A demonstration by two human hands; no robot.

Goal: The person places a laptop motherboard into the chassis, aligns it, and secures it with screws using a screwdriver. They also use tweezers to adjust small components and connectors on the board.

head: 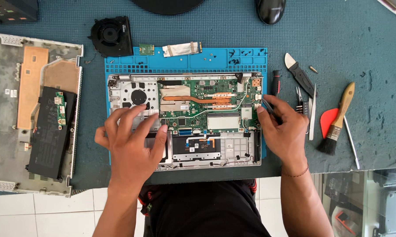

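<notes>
The right hand's point(285, 131) grip is closed on thin tweezers point(270, 108) at the motherboard's point(206, 103) right edge; the left hand point(130, 142), open, is pressed flat on the opened laptop chassis point(246, 151). The fan point(111, 36), battery point(51, 127) and bottom cover point(5, 87) already lie removed on the counter point(373, 39); the motherboard is still seated.

Opened laptop chassis point(193, 118), green motherboard point(206, 103) exposed, flat on blue mat point(184, 59).

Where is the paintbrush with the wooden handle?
In the head view, the paintbrush lies on the right of the green mat, beside an orange pick, just right of the right hand.
</notes>
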